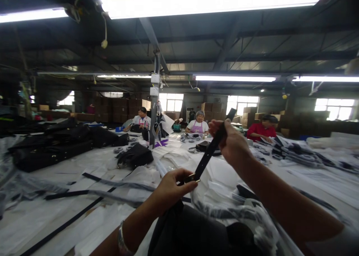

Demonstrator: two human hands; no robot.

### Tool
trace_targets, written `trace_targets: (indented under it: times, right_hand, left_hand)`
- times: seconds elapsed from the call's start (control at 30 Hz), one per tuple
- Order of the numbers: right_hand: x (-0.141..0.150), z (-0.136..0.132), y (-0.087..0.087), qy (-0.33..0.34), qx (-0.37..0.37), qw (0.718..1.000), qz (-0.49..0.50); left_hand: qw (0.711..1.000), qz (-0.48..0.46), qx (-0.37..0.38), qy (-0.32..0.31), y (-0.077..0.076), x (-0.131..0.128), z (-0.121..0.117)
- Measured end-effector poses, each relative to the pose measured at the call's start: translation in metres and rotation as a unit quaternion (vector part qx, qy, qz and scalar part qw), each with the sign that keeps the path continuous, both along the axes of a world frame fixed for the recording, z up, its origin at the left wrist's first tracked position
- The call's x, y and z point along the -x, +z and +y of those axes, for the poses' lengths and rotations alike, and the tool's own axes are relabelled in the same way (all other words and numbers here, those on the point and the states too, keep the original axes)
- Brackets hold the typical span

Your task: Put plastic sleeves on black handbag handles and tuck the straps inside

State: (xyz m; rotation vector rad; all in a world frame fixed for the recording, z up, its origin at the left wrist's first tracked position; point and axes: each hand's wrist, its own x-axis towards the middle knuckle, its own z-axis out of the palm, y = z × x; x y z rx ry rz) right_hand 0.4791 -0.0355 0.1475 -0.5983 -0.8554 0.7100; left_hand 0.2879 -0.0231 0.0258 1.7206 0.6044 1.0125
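Note:
A black strap [209, 157] with punched holes slants up between my hands. Its upper part is gripped by my right hand [231, 142], fingers closed round it, and the tip sticks out above. Lower down, my left hand [175, 187] pinches a gold-coloured buckle [190, 178] through which the strap seems to pass. Directly below, at the bottom edge, sits a black bag [193, 231], partly cut off by the frame. Clear plastic wrap [235, 213] lies along its right side.
White sheets [42, 220] and black straps [66, 226] cover the near table. Black bags [56, 144] are piled at left, and another dark bag [134, 155] lies near a metal post [153, 121]. Several people sit across the table.

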Motion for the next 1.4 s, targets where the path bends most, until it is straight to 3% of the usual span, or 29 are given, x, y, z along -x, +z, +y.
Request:
trace_targets:
  times: [0.07, 0.13, 0.23, 0.37, 0.53, 0.7, 0.93, 1.1, 1.4]
  right_hand:
    - [-0.014, -0.003, 0.005, -0.023, -0.024, 0.998, 0.057]
    - [-0.021, -0.009, -0.001, -0.002, 0.006, 0.998, 0.059]
    - [-0.019, -0.023, -0.027, 0.095, 0.102, 0.99, -0.021]
    - [-0.006, -0.042, -0.063, 0.177, 0.171, 0.951, -0.185]
    - [0.0, -0.05, -0.085, 0.184, 0.222, 0.925, -0.247]
    - [-0.001, -0.048, -0.099, 0.17, 0.201, 0.923, -0.28]
    - [-0.006, -0.043, -0.109, 0.15, 0.206, 0.955, -0.154]
    - [-0.006, -0.041, -0.116, 0.161, 0.221, 0.959, -0.073]
    - [0.0, -0.041, -0.116, 0.122, 0.222, 0.965, -0.063]
  left_hand:
    - [1.0, 0.018, -0.015, 0.017, -0.004, 0.0, 0.0]
    - [0.998, 0.009, -0.031, 0.051, -0.011, 0.0, 0.002]
    - [0.993, 0.008, -0.065, 0.103, -0.018, -0.003, 0.004]
    - [0.987, 0.033, -0.099, 0.122, -0.021, -0.009, 0.003]
    - [0.984, 0.016, -0.105, 0.14, -0.025, -0.015, 0.002]
    - [0.985, 0.015, -0.103, 0.135, -0.03, -0.015, 0.005]
    - [0.994, 0.006, -0.067, 0.091, -0.023, -0.01, 0.002]
    - [0.995, 0.022, -0.058, 0.083, -0.023, -0.006, 0.002]
    - [0.998, 0.009, -0.026, 0.06, -0.025, -0.007, 0.008]
